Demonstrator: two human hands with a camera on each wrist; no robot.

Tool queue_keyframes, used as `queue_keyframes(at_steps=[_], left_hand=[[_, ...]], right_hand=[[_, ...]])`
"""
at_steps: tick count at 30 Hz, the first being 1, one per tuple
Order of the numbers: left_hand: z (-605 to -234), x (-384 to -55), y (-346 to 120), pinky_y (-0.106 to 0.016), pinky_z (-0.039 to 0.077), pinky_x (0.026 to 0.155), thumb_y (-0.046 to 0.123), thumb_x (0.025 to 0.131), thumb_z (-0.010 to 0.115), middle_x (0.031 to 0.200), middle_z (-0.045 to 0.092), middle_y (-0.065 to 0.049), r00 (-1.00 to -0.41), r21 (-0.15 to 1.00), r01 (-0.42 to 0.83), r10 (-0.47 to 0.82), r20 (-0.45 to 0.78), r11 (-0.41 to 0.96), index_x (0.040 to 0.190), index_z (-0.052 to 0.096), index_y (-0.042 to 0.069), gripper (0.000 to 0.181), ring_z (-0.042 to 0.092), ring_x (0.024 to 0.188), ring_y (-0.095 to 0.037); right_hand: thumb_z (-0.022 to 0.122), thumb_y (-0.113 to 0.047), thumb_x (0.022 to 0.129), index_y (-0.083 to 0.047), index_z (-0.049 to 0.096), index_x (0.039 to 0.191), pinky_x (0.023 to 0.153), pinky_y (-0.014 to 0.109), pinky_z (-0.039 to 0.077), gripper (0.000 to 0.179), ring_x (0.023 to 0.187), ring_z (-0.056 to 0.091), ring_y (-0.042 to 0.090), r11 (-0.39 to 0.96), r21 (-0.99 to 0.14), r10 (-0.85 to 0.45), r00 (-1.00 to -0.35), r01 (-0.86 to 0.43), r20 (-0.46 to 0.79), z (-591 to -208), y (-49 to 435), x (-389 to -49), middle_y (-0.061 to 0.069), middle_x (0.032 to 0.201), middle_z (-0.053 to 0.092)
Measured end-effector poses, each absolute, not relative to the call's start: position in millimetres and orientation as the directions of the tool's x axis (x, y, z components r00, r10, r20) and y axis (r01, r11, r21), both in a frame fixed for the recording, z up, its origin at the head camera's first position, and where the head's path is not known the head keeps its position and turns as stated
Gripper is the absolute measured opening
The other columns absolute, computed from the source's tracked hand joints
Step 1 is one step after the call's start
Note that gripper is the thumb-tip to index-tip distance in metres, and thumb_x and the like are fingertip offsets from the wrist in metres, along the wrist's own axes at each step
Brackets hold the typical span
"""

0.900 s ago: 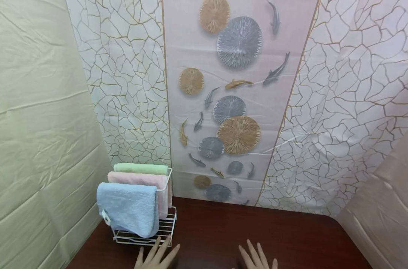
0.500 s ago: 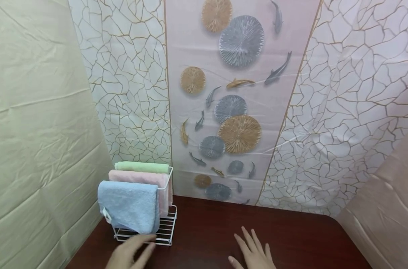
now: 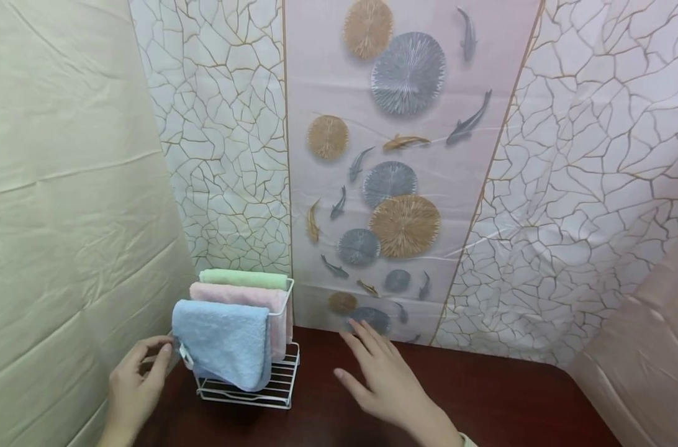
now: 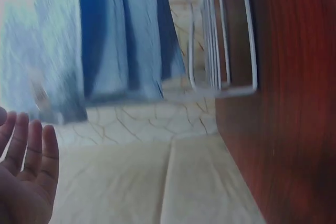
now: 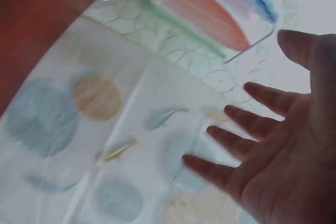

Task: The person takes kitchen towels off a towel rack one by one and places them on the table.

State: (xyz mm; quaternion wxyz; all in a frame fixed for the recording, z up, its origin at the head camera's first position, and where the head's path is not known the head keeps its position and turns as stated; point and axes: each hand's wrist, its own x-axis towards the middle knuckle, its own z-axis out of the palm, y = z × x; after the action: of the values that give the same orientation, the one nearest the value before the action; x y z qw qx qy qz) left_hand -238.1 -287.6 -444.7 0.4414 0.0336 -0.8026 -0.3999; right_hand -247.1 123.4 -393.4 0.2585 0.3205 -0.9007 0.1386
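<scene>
Three folded towels hang over a white wire rack (image 3: 285,375): a blue towel (image 3: 221,341) in front, a pink towel (image 3: 235,293) in the middle and a green towel (image 3: 246,279) at the back. Beside the blue towel's left edge is my left hand (image 3: 135,382), thumb and fingers loosely bent, near a small white tag (image 3: 185,357). The left wrist view shows its fingers (image 4: 34,145) apart from one another, just short of the blue cloth. My right hand (image 3: 384,379) is held to the right of the rack, fingers spread and holding nothing, palm visible (image 5: 278,182) in the right wrist view.
The rack stands at the left of a dark red-brown table (image 3: 484,397). A cream cloth wall (image 3: 76,248) rises close on the left, a patterned curtain (image 3: 328,186) at the back, and a beige cloth (image 3: 641,347) on the right.
My left hand has moved left from in front of the rack to the blue towel's left side. My right hand has risen off the front of the table and moved leftward toward the rack.
</scene>
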Motion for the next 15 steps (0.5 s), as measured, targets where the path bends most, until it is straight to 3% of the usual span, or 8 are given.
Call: queue_keyframes(at_steps=[5, 7, 12, 15], left_hand=[[-436.3, -259.9, -306.1, 0.002, 0.043, 0.07, 0.018, 0.096, 0.06, 0.103, 0.069, -0.007, -0.705, 0.666, 0.271, -0.329, 0.629, 0.695, 0.111, 0.066, 0.009, 0.019, 0.05, 0.086, 0.022], [-432.5, -266.4, -311.1, 0.002, 0.043, 0.071, 0.019, 0.097, 0.059, 0.103, 0.07, -0.001, -0.734, 0.67, 0.28, -0.296, 0.611, 0.688, 0.113, 0.066, 0.008, 0.021, 0.049, 0.088, 0.022], [-425.7, -270.7, -315.2, 0.0, 0.043, 0.07, 0.024, 0.097, 0.059, 0.096, 0.057, 0.033, -0.77, 0.691, 0.265, -0.285, 0.572, 0.672, 0.115, 0.068, 0.01, 0.025, 0.048, 0.087, 0.023], [-422.9, -270.7, -313.3, -0.002, 0.044, 0.068, 0.022, 0.096, 0.06, 0.091, 0.054, 0.037, -0.769, 0.706, 0.288, -0.283, 0.574, 0.647, 0.114, 0.069, 0.008, 0.025, 0.051, 0.084, 0.02]], right_hand=[[0.056, -0.04, 0.097, -0.02, 0.049, 0.138, 0.105, 0.034, 0.051, 0.046, 0.13, 0.051, 0.012, 0.59, -0.1, -0.571, -0.502, -0.801, 0.649, -373.6, 89.6, -260.1, -0.004, 0.139, 0.054], [0.057, -0.036, 0.097, -0.019, 0.052, 0.135, 0.105, 0.032, 0.05, 0.042, 0.127, 0.052, 0.01, 0.539, -0.114, -0.583, -0.468, -0.834, 0.664, -368.2, 75.8, -265.6, -0.004, 0.134, 0.057], [0.061, -0.025, 0.095, -0.011, 0.055, 0.131, 0.108, 0.03, 0.048, 0.039, 0.126, 0.053, 0.013, 0.458, -0.11, -0.617, -0.404, -0.882, 0.675, -355.4, 46.4, -281.4, 0.002, 0.13, 0.059], [0.063, -0.022, 0.094, -0.009, 0.056, 0.13, 0.106, 0.028, 0.049, 0.039, 0.123, 0.055, 0.013, 0.434, -0.068, -0.64, -0.36, -0.898, 0.679, -346.8, 33.3, -288.8, 0.003, 0.13, 0.06]])
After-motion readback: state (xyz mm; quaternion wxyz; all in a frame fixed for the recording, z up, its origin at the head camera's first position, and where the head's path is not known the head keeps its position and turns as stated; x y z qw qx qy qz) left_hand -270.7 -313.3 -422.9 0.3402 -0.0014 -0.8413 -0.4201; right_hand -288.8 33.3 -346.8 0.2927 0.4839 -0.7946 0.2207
